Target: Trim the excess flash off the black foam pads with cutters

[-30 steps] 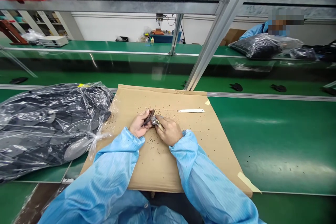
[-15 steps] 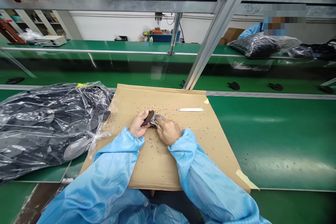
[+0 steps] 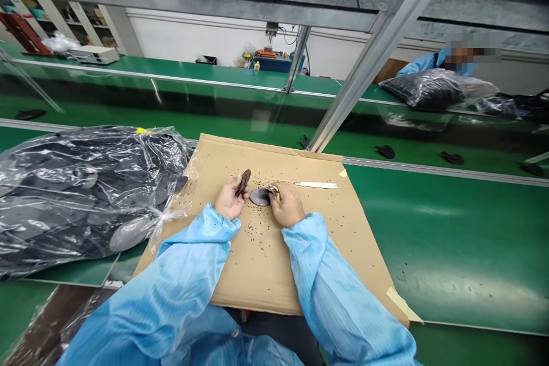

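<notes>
My left hand (image 3: 229, 199) grips a thin dark oval plastic piece (image 3: 243, 183), tilted on edge above the cardboard. My right hand (image 3: 288, 204) is closed around a small metal hand tool (image 3: 274, 192) that looks like nippers; its jaws are partly hidden by the fingers. Beside those fingers, between my hands, shows a second dark oval piece (image 3: 259, 197); whether the right hand holds it or it lies on the board I cannot tell. Many tiny dark scraps (image 3: 257, 233) are scattered over the brown cardboard sheet (image 3: 253, 286) below.
A white slim knife-like tool (image 3: 317, 185) lies on the cardboard's far right. At left a clear bag of dark oval pieces (image 3: 86, 200) stands on the green bench (image 3: 450, 229). A slanted metal post (image 3: 364, 77) rises behind the cardboard. Another person (image 3: 429, 63) is beyond.
My hands have drawn apart; the metal tool has moved right, away from the left hand's piece. That piece now stands more upright. The whole view has tilted slightly.
</notes>
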The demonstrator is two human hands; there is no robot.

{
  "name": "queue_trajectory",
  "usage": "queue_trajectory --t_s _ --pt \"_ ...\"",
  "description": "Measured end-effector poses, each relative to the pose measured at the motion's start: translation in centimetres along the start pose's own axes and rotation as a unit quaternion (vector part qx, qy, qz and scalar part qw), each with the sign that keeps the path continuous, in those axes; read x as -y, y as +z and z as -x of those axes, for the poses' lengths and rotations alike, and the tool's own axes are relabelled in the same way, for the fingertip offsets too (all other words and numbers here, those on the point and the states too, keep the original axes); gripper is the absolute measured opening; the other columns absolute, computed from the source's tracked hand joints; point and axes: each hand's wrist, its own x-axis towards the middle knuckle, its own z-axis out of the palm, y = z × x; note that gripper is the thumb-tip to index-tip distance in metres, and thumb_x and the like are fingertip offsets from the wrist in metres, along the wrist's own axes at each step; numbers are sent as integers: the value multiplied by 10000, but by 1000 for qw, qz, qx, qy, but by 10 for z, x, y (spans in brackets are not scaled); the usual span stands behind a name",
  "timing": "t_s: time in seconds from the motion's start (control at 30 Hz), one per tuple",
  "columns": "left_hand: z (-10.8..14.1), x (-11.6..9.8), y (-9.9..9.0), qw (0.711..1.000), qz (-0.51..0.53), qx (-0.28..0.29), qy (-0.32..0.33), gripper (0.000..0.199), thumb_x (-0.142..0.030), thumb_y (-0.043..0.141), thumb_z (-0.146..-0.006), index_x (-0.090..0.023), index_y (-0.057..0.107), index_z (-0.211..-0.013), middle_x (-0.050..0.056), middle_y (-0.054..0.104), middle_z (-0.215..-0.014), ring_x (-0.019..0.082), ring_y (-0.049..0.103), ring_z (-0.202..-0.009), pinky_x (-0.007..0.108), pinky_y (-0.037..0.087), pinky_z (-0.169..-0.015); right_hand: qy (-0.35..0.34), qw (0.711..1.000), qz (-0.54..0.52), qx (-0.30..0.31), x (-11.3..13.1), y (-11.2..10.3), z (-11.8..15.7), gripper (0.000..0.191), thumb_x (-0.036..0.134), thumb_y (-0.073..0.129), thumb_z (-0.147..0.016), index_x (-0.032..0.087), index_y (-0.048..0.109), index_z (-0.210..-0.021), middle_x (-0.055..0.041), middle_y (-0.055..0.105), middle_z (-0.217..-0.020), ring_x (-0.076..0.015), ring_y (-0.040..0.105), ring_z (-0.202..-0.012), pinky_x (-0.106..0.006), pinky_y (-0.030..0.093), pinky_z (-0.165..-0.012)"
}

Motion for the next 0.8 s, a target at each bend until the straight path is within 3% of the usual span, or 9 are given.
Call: queue_trajectory --t_s 0.13,0.23,0.43,0.6,0.7,0.8 --pt "4 -3 1 997 34 43 -52 76 -174 587 -848 -118 590 -899 -7 536 -648 45 408 -444 169 297 -370 -2 995 41 85 7 5 -2 292 211 594 -823 169 591 -1112 -114 622 -1129 -264 533 -1038 -422 412 -930" --pt "4 -2 1 997 35 45 -50 80 -184 612 -838 -121 591 -884 -10 534 -647 40 408 -441 159 291 -362 9 993 61 101 10 6 -1 345 238 628 -813 173 589 -1149 -117 628 -1109 -282 539 -1019 -443 422 -908" --pt "-2 3 -1 999 -3 32 18 167 -115 712 -734 -122 591 -849 15 613 -732 82 587 -609 177 493 -529 49 996 -68 13 8 -5 6 152 231 536 -826 175 612 -945 -75 646 -916 -214 577 -853 -355 461 -814" --pt "-1 9 0 995 -63 31 65 266 -102 736 -688 -117 595 -914 40 664 -782 118 631 -664 236 543 -619 149 949 -246 -126 7 -11 8 217 387 574 -816 174 577 -851 -6 573 -719 -138 506 -625 -273 447 -631" --pt "3 14 3 989 -111 29 89 386 -137 771 -654 -143 591 -995 52 684 -850 164 660 -745 292 559 -668 161 925 -311 -148 9 -8 7 254 417 607 -793 169 578 -836 3 552 -702 -122 486 -607 -263 445 -619" --pt "7 20 5 985 -127 56 99 450 -159 808 -610 -147 606 -1013 63 689 -916 189 661 -829 338 555 -746 164 918 -333 -139 12 -3 6 273 433 621 -788 168 586 -845 4 555 -697 -118 489 -604 -261 454 -612"
